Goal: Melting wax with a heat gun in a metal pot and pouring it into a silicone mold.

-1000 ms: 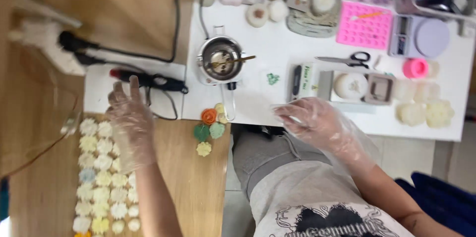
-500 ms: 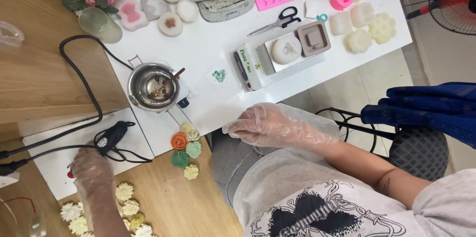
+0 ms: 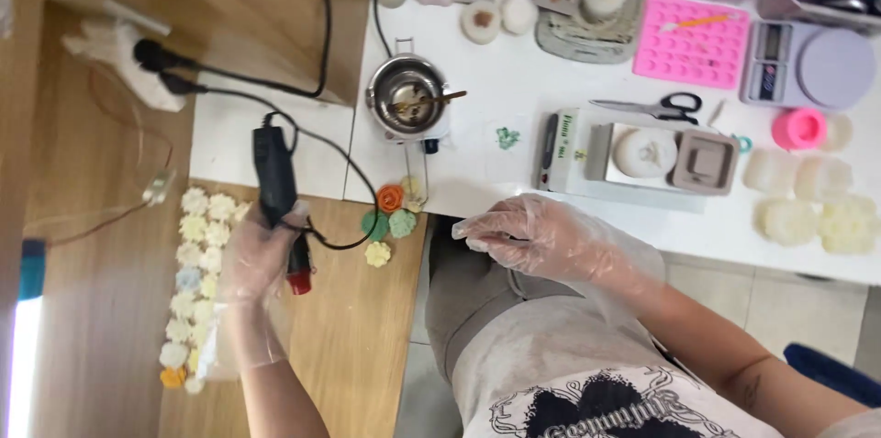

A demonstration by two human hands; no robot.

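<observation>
Tool (image 3: 275,183) tip hidden — left hand (image 3: 257,255).

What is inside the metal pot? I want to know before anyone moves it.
A stick leans in the metal pot, its end poking over the rim. The inside looks dark, with a few brownish bits around the stick. Glare hides whether liquid is in it.

Left hand (image 3: 255,259): thin clear plastic glove, crinkled, loose cuff ending partway up the forearm toward 6 o'clock. Right hand (image 3: 541,241): same clear glove, baggy, cuff flaring wide at the wrist toward 4 o'clock. Forearms bare above the cuffs. Torso: light grey T-shirt (image 3: 587,355) with black ornate print at 6 o'clock. Darker grey trousers (image 3: 468,287).
</observation>
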